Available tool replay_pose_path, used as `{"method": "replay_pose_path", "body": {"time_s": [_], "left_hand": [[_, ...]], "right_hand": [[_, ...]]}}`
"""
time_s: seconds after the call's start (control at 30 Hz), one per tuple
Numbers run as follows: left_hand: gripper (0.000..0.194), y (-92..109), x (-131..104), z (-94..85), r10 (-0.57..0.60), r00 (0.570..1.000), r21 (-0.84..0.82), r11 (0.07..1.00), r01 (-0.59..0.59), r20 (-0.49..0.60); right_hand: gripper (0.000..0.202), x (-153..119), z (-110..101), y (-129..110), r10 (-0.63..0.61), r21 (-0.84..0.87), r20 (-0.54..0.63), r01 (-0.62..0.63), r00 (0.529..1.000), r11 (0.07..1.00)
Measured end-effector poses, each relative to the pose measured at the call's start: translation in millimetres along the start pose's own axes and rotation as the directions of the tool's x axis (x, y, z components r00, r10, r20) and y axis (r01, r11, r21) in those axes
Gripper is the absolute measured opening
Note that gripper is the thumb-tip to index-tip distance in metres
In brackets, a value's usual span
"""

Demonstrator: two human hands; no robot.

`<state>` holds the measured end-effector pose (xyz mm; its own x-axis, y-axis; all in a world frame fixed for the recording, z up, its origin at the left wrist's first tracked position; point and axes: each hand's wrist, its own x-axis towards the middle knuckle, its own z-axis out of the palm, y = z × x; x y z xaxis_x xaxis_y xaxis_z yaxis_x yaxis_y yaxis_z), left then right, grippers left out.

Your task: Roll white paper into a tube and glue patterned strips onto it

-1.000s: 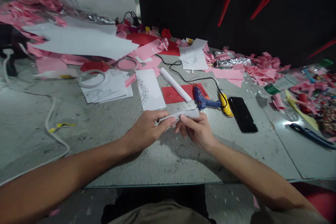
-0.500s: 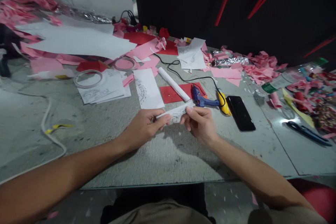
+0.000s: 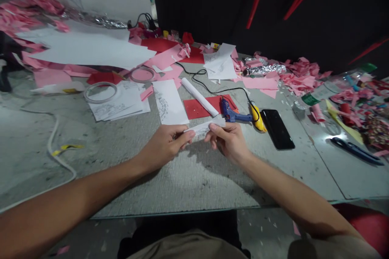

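My left hand point(image 3: 167, 143) pinches the left end of a small printed white paper point(image 3: 201, 129), and my right hand point(image 3: 227, 139) grips its right end. The paper is held above the table, tilted up to the right. Just beyond it a rolled white paper tube point(image 3: 199, 97) lies partly on a red sheet point(image 3: 194, 109). A blue and yellow glue gun point(image 3: 238, 116) rests right of the tube, with its black cord running behind. A printed white sheet point(image 3: 170, 103) lies flat beyond my left hand.
A black phone point(image 3: 278, 129) and a dark cutter point(image 3: 356, 151) lie to the right. Tape rings point(image 3: 100, 92), printed sheets point(image 3: 121, 103) and a white cable point(image 3: 52, 137) are at left. Pink scraps and a plastic bottle point(image 3: 322, 92) are further back.
The paper in my hands has flattened into a narrower strip as seen from above, its right part turned slightly. Both hands stay nearly in place while the whole view shifts slightly.
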<state>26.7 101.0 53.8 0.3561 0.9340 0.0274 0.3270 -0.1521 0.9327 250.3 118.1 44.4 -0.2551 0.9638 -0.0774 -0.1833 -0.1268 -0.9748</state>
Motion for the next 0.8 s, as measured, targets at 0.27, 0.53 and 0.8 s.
{"method": "replay_pose_path", "body": {"time_s": [0.27, 0.53, 0.8], "left_hand": [[0.044, -2.6, -0.8, -2.5, 0.012, 1.0, 0.052, 0.999, -0.01, -0.024], [0.04, -1.1, 4.1, -10.9, 0.25, 0.966, 0.377, 0.902, -0.209, -0.064], [0.031, -4.9, 5.7, -11.9, 0.205, 0.975, 0.329, 0.93, -0.165, -0.091]], "right_hand": [[0.032, -0.4, -6.0, 6.2, -0.048, -0.036, 0.06, 0.05, 0.997, 0.998], [0.034, 3.9, -10.8, 5.0, -0.024, -0.053, 0.075, 0.028, 0.997, 0.998], [0.035, 6.2, -13.3, 2.1, -0.036, -0.023, 0.087, 0.038, 0.996, 0.999]]}}
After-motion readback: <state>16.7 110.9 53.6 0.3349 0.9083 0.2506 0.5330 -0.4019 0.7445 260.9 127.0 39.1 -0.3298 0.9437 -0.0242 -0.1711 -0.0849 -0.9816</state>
